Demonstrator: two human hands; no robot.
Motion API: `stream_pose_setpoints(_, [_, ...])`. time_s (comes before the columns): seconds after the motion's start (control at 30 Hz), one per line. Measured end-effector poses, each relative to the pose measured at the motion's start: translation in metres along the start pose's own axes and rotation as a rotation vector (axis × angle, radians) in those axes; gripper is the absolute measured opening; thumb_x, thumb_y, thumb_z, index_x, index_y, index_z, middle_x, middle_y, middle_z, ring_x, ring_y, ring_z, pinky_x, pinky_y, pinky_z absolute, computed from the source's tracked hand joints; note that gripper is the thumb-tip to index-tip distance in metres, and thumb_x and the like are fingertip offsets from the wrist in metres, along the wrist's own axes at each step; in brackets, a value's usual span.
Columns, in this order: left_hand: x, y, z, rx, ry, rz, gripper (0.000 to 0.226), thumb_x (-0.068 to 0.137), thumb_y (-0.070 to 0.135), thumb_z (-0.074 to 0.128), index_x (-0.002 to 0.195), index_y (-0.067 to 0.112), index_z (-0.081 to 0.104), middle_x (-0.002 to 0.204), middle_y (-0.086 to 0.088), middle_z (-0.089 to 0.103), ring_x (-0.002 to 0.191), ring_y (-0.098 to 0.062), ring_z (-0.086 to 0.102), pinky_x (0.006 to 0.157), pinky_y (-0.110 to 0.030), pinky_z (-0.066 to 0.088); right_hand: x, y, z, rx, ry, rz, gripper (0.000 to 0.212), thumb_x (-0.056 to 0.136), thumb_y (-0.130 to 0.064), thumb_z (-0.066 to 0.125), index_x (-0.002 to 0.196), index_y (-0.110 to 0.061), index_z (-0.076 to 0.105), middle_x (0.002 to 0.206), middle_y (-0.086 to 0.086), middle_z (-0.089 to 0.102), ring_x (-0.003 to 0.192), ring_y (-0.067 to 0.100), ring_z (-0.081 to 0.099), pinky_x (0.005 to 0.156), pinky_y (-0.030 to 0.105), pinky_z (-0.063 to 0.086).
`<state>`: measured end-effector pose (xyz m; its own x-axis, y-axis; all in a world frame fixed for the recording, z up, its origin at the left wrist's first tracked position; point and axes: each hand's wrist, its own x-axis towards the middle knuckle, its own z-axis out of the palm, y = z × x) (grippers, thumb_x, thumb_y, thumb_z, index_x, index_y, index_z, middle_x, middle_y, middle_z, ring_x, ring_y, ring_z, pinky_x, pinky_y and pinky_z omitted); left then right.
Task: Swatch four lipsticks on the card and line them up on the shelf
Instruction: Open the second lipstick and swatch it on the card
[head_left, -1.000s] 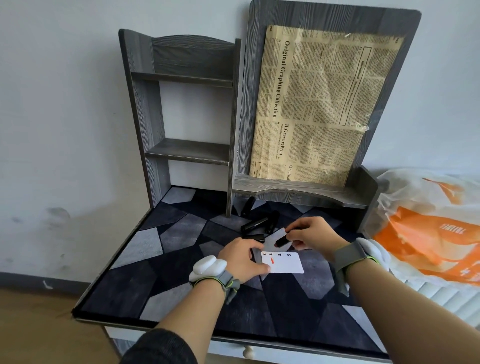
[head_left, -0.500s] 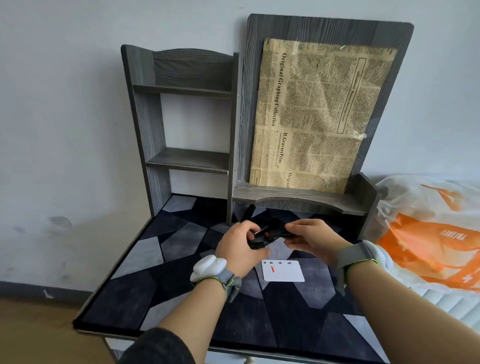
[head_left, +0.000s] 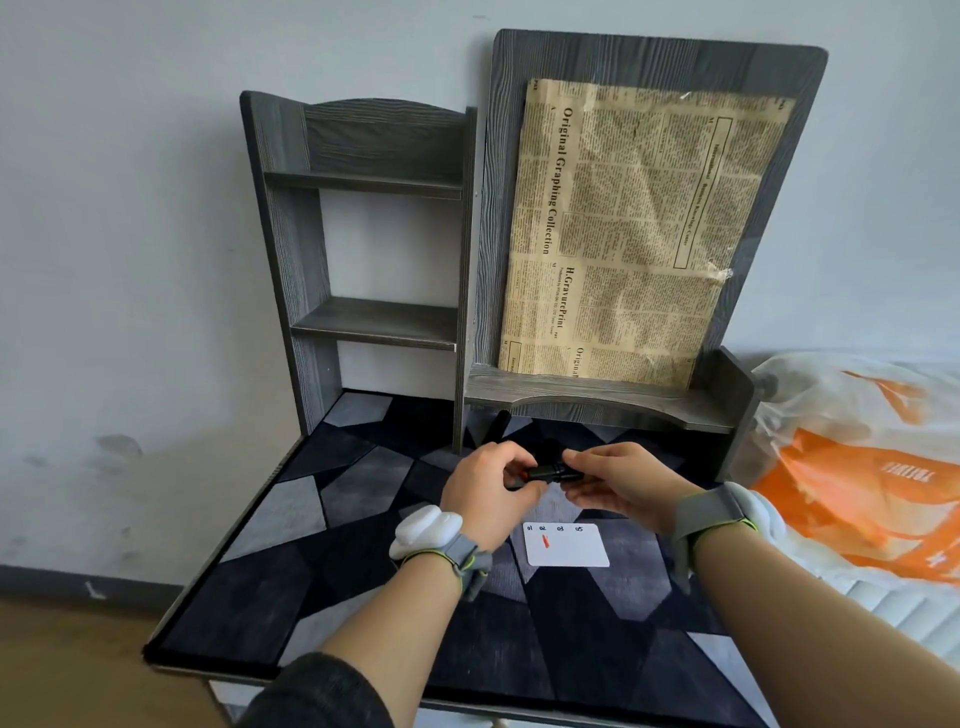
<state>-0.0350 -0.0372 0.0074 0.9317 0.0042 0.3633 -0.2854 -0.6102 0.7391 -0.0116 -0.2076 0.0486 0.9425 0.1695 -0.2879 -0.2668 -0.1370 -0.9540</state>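
Mid-frame we are pinching the lipstick (head_left: 551, 474) between left hand (head_left: 485, 493) and right hand (head_left: 621, 483), both curled, likely capping it above the card (head_left: 571, 552).

- One head-worn camera is looking forward and down across the tabletop (head_left: 291, 519), facing the shelf (head_left: 374, 322) and wall (head_left: 130, 208).
- It is sitting close above the left hand (head_left: 488, 493) and right hand (head_left: 618, 483).

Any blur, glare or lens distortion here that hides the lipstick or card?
Head view: soft even light, no glare; shelf unit edges splay under the wide lens; lipstick dark and slightly blurred, partly covered; card and its orange swatch read clearly.
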Motion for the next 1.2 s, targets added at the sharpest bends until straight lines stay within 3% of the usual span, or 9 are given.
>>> stream_pose_setpoints(0.3, [0.002, -0.006, 0.003, 0.02, -0.019, -0.03, 0.019, 0.082, 0.041, 0.064, 0.089, 0.023, 0.068, 0.086, 0.005, 0.062, 0.08, -0.013, 0.06, 0.075, -0.037, 0.052, 0.0, 0.0, 0.002, -0.021, -0.021, -0.001, 0.023, 0.09, -0.017, 0.064, 0.098, 0.004, 0.066, 0.081, 0.017, 0.067, 0.061, 0.016, 0.064, 0.059, 0.021, 0.058])
stream_pose_setpoints(0.43, [-0.001, -0.008, 0.003, -0.01, -0.023, -0.029, 0.021, 0.075, 0.045, 0.069, 0.088, 0.03, 0.064, 0.082, 0.008, 0.062, 0.075, -0.011, 0.059, 0.072, -0.036, 0.053, 0.0, 0.0, 0.002, -0.02, -0.016, -0.005, 0.023, 0.09, -0.017, 0.064, 0.097, 0.004, 0.066, 0.08, 0.016, 0.068, 0.062, 0.016, 0.064, 0.061, 0.021, 0.059])
stream_pose_setpoints(0.67, [0.0, -0.006, 0.003, -0.028, -0.028, -0.033, 0.017, 0.075, 0.034, 0.07, 0.081, 0.029, 0.056, 0.076, 0.008, 0.063, 0.072, -0.013, 0.06, 0.071, -0.04, 0.053, 0.0, 0.001, 0.001, -0.026, -0.017, -0.009, 0.022, 0.09, -0.018, 0.064, 0.095, 0.003, 0.067, 0.081, 0.017, 0.068, 0.065, 0.018, 0.064, 0.064, 0.023, 0.06])
stream_pose_setpoints(0.83, [0.0, -0.005, 0.003, -0.019, -0.038, -0.068, 0.016, 0.081, 0.041, 0.065, 0.087, 0.027, 0.061, 0.076, 0.01, 0.062, 0.074, -0.013, 0.061, 0.074, -0.038, 0.053, 0.0, 0.0, 0.002, -0.026, -0.012, -0.01, 0.023, 0.09, -0.019, 0.063, 0.097, 0.003, 0.067, 0.079, 0.016, 0.068, 0.062, 0.016, 0.064, 0.063, 0.021, 0.059])
stream_pose_setpoints(0.97, [-0.002, -0.008, 0.001, -0.03, -0.024, -0.062, 0.024, 0.075, 0.044, 0.07, 0.09, 0.031, 0.059, 0.077, 0.011, 0.062, 0.071, -0.01, 0.06, 0.07, -0.034, 0.054, 0.001, 0.001, 0.001, -0.022, -0.01, -0.012, 0.024, 0.09, -0.019, 0.063, 0.099, 0.004, 0.067, 0.081, 0.016, 0.068, 0.063, 0.017, 0.064, 0.061, 0.021, 0.059])
stream_pose_setpoints(1.2, [-0.001, -0.019, -0.011, 0.057, 0.014, -0.092, 0.024, 0.069, 0.024, 0.066, 0.09, 0.031, 0.057, 0.087, 0.012, 0.06, 0.079, -0.008, 0.057, 0.074, -0.032, 0.053, 0.009, 0.005, -0.003, -0.008, 0.076, -0.036, 0.018, 0.09, -0.017, 0.064, 0.094, 0.0, 0.067, 0.083, 0.016, 0.069, 0.062, 0.016, 0.063, 0.056, 0.019, 0.056])
